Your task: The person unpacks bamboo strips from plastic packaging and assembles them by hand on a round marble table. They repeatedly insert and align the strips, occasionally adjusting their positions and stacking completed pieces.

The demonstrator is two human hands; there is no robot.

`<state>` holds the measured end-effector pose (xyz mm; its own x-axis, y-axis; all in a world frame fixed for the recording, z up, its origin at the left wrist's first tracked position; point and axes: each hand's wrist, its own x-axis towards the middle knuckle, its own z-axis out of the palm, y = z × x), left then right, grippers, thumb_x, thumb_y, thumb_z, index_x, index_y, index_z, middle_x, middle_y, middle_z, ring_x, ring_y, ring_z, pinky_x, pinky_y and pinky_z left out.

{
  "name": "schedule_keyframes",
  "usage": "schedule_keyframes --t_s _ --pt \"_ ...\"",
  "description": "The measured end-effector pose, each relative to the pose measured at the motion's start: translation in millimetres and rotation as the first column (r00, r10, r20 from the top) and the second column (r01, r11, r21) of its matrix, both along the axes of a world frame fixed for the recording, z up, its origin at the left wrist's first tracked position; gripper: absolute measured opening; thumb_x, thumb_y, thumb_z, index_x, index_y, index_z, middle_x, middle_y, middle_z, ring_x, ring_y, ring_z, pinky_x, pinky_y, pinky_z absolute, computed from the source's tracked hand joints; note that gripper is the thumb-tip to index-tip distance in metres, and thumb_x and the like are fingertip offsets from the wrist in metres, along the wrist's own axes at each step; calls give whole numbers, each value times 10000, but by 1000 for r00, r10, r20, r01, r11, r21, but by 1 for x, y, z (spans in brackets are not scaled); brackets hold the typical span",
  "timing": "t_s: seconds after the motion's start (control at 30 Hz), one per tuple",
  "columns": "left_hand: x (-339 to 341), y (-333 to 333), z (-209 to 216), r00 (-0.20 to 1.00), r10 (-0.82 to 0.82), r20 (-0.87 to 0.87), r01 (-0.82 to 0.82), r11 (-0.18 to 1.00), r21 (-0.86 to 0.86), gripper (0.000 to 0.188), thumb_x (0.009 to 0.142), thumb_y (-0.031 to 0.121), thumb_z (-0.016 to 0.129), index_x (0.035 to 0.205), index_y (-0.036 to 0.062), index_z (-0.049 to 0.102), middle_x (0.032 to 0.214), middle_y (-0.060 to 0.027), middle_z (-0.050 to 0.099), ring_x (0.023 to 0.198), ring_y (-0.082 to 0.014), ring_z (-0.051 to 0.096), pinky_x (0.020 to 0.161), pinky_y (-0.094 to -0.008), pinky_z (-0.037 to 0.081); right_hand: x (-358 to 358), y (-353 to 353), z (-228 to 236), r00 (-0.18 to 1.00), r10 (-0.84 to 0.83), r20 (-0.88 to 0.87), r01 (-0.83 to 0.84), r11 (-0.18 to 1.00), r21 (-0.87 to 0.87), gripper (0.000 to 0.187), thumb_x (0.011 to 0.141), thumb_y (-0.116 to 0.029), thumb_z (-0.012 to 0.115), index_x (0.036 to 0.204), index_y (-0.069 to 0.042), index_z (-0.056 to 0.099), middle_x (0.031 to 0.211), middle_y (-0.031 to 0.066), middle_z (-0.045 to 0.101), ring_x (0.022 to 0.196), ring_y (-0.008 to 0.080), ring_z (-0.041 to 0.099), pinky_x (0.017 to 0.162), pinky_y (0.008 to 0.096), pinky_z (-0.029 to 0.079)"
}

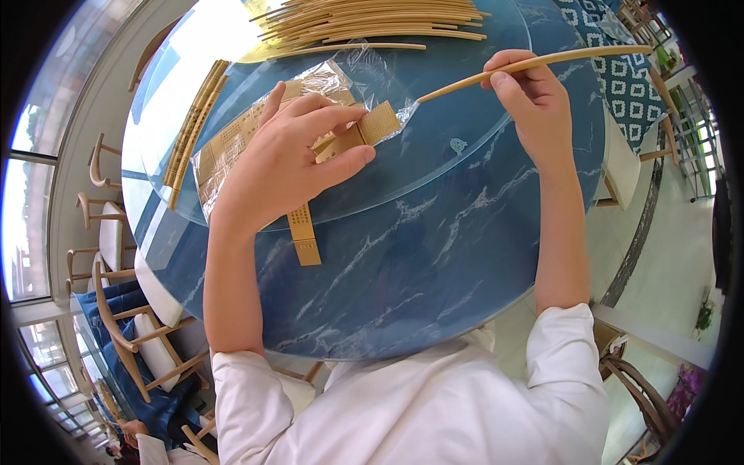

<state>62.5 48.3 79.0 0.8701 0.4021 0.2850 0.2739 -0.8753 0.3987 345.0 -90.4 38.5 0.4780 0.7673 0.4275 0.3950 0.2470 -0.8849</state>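
Observation:
My right hand (531,101) pinches a light wooden chopstick (573,57) between thumb and fingers. Its thin end points left and meets the clear plastic end (409,111) of a gold paper sleeve (380,122). My left hand (287,155) grips that sleeve, index fingertip on it and thumb just below; the other fingers are spread. Beneath this hand lie more gold printed sleeves (232,147) in clear plastic, partly covered by it. One loose gold strip (304,236) sticks out below my left wrist.
A pile of chopsticks (372,19) lies across the far side of the round blue marbled table (434,256). Several slim, patterned sticks (194,136) rest at the left. A clear glass turntable (496,143) covers the table's middle. Wooden chairs (147,333) stand to the left.

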Motion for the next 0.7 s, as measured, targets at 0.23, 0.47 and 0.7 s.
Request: schedule_keyframes --t_s 0.23,0.47,0.7 --pt "8 3 1 998 -6 -69 -2 993 -120 381 935 228 817 1278 107 703 984 -25 695 1010 -171 687 1233 -482 324 -1 2 -9 944 210 -253 -183 975 127 179 1011 -177 683 1116 -51 756 982 54 756 918 123 729 882 259 577" --pt "-4 19 2 998 -37 43 55 791 -609 434 1013 273 750 1367 67 606 1089 -64 692 1067 -154 663 981 -311 532 -9 4 -8 906 310 -287 -260 945 198 191 1062 -145 612 1175 -18 700 1057 90 723 929 182 697 897 340 570" --pt "-12 28 -8 985 -106 139 173 695 -697 413 1068 287 670 1377 19 614 1139 -93 711 1068 -164 682 900 -296 539 -3 5 -7 870 390 -302 -307 908 286 192 1092 -163 606 1194 -29 699 1075 105 729 961 195 709 898 349 581"
